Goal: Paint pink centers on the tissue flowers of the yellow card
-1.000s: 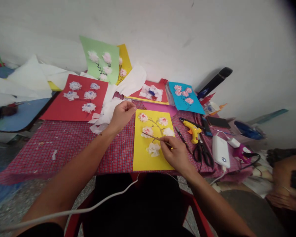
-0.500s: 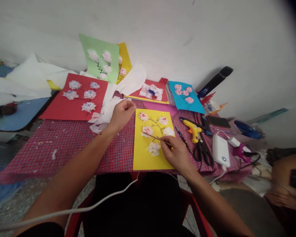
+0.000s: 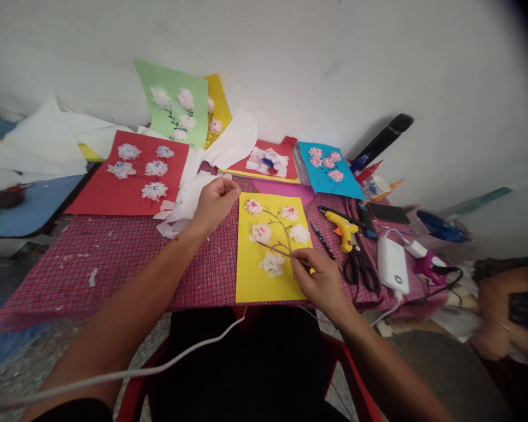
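Observation:
A yellow sheet of paper (image 3: 255, 284) lies at the table's front edge, bearing a painted brown branch (image 3: 284, 225) and several crumpled tissue flowers (image 3: 271, 264), some dabbed with red. My right hand (image 3: 319, 278) is closed round a thin paintbrush (image 3: 275, 249), resting over the sheet's right side. The brush's dark tip lies just below the middle left flower (image 3: 261, 233). At the sheet's upper left corner, my left hand (image 3: 215, 202) is closed with its fingertips together; whether they pinch the corner is hidden.
Right of the sheet lie a dark patterned pen (image 3: 323, 240), a yellow glue gun (image 3: 347, 231), black scissors (image 3: 361, 271) and a white power bank (image 3: 392, 266). Finished-looking red (image 3: 92, 190), green and blue (image 3: 349, 186) flower sheets stand behind. Another person's arm (image 3: 495, 316) is at far right.
The brush tip has moved slightly down, from on the middle left flower to its lower edge, with my right hand shifting a little. My left hand stays at the corner.

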Demonstrator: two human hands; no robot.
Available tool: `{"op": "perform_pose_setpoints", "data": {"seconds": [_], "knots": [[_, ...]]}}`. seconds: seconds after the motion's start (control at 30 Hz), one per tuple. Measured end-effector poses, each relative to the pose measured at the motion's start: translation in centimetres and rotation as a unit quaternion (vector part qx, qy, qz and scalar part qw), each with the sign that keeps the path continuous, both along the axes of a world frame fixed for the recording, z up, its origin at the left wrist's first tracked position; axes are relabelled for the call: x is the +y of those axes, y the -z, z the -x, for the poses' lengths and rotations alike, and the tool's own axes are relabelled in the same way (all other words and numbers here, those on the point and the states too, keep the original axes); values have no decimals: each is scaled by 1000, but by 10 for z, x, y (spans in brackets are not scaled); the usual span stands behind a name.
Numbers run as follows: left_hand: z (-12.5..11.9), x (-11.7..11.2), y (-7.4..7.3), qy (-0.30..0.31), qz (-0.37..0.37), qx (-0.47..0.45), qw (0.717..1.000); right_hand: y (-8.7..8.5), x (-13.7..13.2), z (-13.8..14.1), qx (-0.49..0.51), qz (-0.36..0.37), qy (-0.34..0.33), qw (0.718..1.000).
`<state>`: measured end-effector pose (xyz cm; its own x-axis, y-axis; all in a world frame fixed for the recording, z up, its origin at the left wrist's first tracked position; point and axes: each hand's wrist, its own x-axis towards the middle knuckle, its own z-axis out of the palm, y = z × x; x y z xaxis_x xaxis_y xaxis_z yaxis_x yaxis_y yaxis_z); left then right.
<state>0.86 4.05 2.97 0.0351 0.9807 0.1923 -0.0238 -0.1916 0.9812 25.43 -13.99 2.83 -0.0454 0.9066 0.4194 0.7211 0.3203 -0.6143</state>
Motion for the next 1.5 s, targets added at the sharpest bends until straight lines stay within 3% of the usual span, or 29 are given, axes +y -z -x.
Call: {"op": "perform_pose_setpoints", "data": {"seconds": [0.53, 0.73, 0.93, 1.5], "knots": [[0, 2, 2, 5, -1, -14, 1000, 5, 6, 18, -56, -46, -31, 997], [0, 3, 3, 9, -1, -22, 1000, -7, -7, 0, -30, -62, -2, 998], [0, 3, 6, 4, -11, -1, 1000, 0, -10, -26, -9, -29, 54, 998], [-1, 0, 0, 3, 14, -10, 1000, 10, -10, -27, 20, 2, 55, 998]]}}
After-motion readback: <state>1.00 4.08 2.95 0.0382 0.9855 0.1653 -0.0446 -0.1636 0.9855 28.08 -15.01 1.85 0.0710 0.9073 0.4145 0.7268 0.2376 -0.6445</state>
